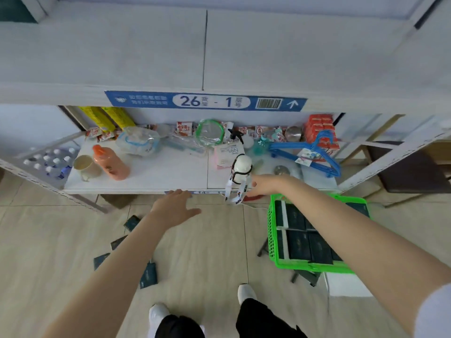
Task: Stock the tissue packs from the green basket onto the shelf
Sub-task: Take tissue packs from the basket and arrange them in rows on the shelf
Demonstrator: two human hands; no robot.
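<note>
tissue packs (299, 242) in basket (271, 230) | basket before shelf (158, 174), right | loose packs (148, 275) on floor (207, 252), left

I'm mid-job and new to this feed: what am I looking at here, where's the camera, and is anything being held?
No machine here: a person's two bare arms, filmed by one wide-angle camera on their head, looking down. The left hand is open and empty near the white shelf board. The right hand reaches to a white bottle with a printed strap; whether it holds it is unclear. The shelf carries mixed goods, such as an orange plastic bottle and blue plastic hangers. The green plastic basket holds dark tissue packs; more dark packs lie on the floor.
</note>
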